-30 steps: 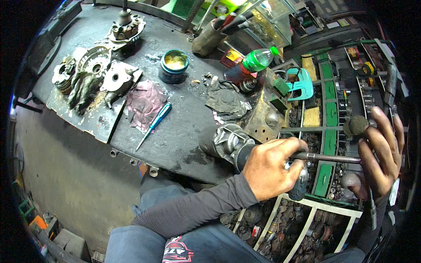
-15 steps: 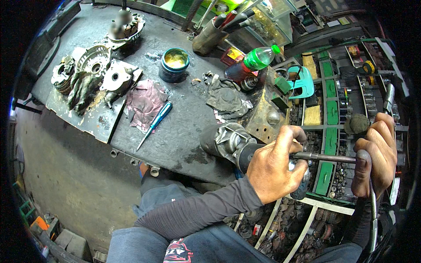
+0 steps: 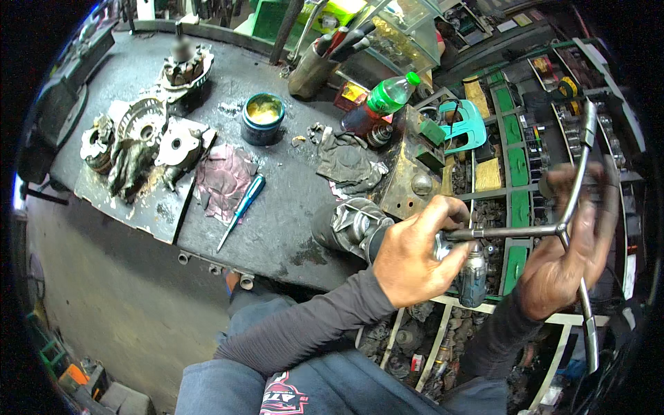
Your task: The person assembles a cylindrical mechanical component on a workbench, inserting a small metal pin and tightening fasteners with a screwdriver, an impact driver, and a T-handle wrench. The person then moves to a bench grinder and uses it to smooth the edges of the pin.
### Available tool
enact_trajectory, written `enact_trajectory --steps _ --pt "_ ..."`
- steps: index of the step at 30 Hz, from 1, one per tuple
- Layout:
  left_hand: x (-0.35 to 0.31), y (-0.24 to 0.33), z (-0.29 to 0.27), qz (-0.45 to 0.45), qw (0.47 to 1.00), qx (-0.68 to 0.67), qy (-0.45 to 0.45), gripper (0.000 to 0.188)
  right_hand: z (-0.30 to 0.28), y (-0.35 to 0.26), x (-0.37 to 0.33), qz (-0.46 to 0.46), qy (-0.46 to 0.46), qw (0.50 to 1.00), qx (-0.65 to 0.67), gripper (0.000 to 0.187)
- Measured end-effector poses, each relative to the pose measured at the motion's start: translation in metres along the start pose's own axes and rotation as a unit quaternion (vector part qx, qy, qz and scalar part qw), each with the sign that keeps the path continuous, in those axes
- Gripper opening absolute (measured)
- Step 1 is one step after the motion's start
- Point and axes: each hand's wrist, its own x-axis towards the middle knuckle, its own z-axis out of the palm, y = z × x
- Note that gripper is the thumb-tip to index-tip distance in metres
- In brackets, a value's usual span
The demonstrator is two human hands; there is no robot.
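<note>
My left hand is wrapped round the end of a motor-like part with a cast metal housing, lying at the bench's near right edge. Between its thumb and forefinger sits the socket end of a three-way Y-shaped wrench. The exact contact there is hidden by the fingers. My right hand, smeared by motion, is by the wrench's hub, fingers stretched out and apart, not closed on an arm. Below the wrench shaft, beside my left hand, is a dark blue-grey power tool.
A blue screwdriver lies by a pink rag. Beyond are an open grease tub, a grey rag and a green-capped bottle. Metal housings stand at left; parts trays fill the right.
My right hand has loosened from the wrench hub and its fingers have opened. The wrench's arms have turned, and the view has shifted slightly.
</note>
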Motion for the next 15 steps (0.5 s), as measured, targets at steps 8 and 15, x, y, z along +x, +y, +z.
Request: enact_trajectory --steps 8,15 --pt "0.001 -0.014 -0.014 0.083 0.985 0.117 -0.098 0.062 -0.004 0.016 -0.034 0.264 0.01 0.842 0.47 0.047" --pt "0.002 -0.01 -0.018 0.041 0.982 0.141 -0.123 0.067 0.025 0.072 0.036 -0.033 -0.522 0.479 0.705 0.034"
